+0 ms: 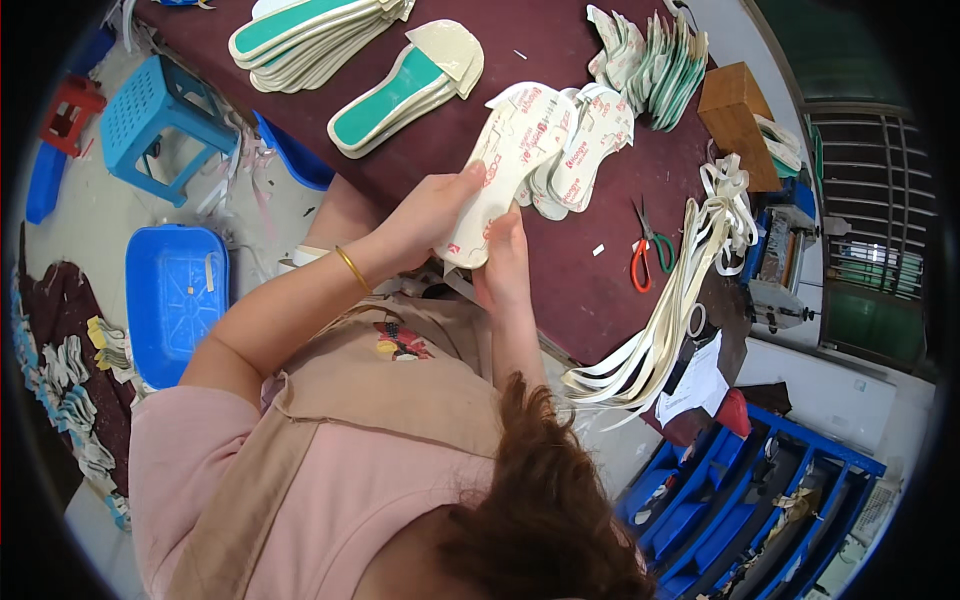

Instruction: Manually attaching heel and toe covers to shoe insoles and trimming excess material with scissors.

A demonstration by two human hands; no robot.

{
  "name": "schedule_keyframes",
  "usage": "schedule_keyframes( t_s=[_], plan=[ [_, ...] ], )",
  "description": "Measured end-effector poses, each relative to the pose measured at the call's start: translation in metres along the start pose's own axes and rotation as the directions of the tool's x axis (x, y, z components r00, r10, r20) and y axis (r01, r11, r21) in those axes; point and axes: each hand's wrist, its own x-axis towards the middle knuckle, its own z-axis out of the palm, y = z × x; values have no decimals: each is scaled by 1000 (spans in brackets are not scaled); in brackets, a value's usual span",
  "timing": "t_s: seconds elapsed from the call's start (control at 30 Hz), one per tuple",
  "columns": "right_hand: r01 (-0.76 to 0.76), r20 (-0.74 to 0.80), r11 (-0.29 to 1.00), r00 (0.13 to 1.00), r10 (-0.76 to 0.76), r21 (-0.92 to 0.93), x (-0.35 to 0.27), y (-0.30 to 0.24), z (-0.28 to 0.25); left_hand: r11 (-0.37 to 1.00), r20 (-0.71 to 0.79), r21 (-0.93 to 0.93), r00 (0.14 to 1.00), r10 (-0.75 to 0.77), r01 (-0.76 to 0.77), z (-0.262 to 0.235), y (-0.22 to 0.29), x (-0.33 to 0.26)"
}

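Note:
A shoe insole (pixel 520 140) with white printed backing paper is held tilted over the table's near edge. My left hand (pixel 437 212) grips its left side, thumb on the face. My right hand (pixel 506 262) pinches the narrow heel end from the right. Just beyond, a small pile of similar papered insoles (pixel 592 165) lies on the table, partly hidden behind the held one. To the left lies a stack of green-topped insoles (pixel 385 105) with a cream piece (pixel 447 50) over its wide end.
The dark red table (pixel 590 290) also bears more insole stacks (pixel 310 45), scissors (pixel 652 250) and long white strips (pixel 660 320). A wooden box (pixel 738 120) stands at the right edge. On the floor at left are a blue basin (pixel 180 300) and a blue stool (pixel 150 115).

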Motion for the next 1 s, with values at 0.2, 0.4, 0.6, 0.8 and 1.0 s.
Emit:
schedule_keyframes(
  t_s=[0.2,0.4,0.6,0.8,1.0],
  plan=[
    [103,106,938,992,-71,-331,-1,-2,-2,989,-11,-143,999,-39,37,1,2,1],
    [116,-89,939,984,-153,-324,6,24,-11,979,-12,-173,993,-114,110,7,15,-3],
    [43,-229,963,967,-107,-268,2,9,-38,528,-100,813,835,542,-245,-33,45,11],
    [54,-81,259,873,-482,-964,-9,43,-62,-494,192,777,600,776,390,-120,15,40],
    [118,-26,225,835,-549,-967,-9,41,-66,-9,524,816,734,432,-577,-34,-37,27]
  ],
)
